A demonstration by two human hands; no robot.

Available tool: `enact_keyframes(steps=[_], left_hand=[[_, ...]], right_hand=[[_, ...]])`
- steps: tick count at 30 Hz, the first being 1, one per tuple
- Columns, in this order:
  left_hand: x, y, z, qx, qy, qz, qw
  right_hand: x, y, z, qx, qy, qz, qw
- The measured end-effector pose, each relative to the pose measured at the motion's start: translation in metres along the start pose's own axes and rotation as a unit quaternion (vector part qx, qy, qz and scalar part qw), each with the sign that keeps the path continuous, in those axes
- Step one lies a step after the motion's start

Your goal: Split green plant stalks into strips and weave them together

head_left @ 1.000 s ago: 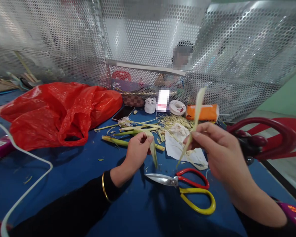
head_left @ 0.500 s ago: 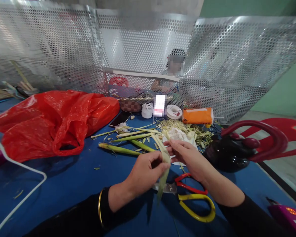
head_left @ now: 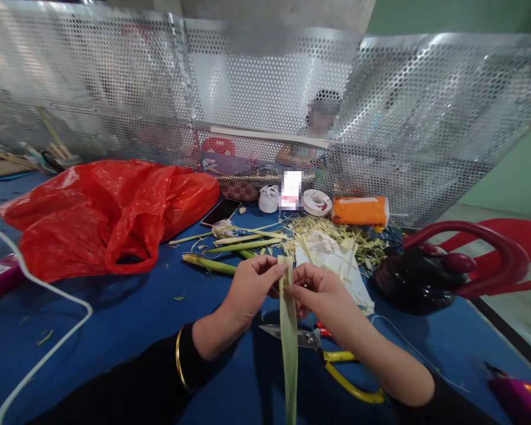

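A long pale green leaf strip hangs upright between my two hands, its lower end running off toward the bottom edge. My left hand pinches its upper left edge between thumb and finger. On the other side, my right hand grips the strip just below its top, fingertips curled. Beneath the hands lie scissors with one yellow and one red handle, partly covered by the strip and my right forearm. Green stalks rest on the blue table beyond my left hand.
A red plastic bag is at the left, near a white cable. Shredded plant scraps and a white tissue lie beyond my right hand. A dark kettle stands at right. Behind a perforated screen sits a person.
The leaf strip has swung from slanted to upright, its top end now drawn down between my hands. My right hand has moved lower and closed on it.
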State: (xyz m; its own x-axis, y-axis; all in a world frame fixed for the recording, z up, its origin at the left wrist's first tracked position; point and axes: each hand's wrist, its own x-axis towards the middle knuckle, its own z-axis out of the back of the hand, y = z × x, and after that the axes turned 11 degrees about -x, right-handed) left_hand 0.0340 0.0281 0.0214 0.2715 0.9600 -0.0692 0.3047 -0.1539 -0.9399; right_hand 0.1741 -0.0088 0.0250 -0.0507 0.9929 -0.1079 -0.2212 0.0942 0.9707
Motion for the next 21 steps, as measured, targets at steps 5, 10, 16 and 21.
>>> enact_keyframes(steps=[5,10,16,21], left_hand=[[-0.0030,-0.0007,-0.0024,0.034,0.005,-0.013,0.999],[-0.0048,-0.0027,-0.0050,0.081,0.021,-0.029,0.996],[-0.0051,0.0016,-0.0039,0.113,0.023,-0.046,0.992],[-0.0053,0.0033,-0.0032,0.129,0.035,-0.060,0.989]], right_hand=[[0.0013,0.0041,0.0043,-0.033,-0.048,0.010,0.998],[0.0010,0.0072,0.0081,-0.055,-0.073,0.042,0.995],[0.0018,0.0048,0.0074,-0.061,-0.055,0.046,0.996],[0.0023,0.0030,0.0057,-0.049,-0.077,0.051,0.995]])
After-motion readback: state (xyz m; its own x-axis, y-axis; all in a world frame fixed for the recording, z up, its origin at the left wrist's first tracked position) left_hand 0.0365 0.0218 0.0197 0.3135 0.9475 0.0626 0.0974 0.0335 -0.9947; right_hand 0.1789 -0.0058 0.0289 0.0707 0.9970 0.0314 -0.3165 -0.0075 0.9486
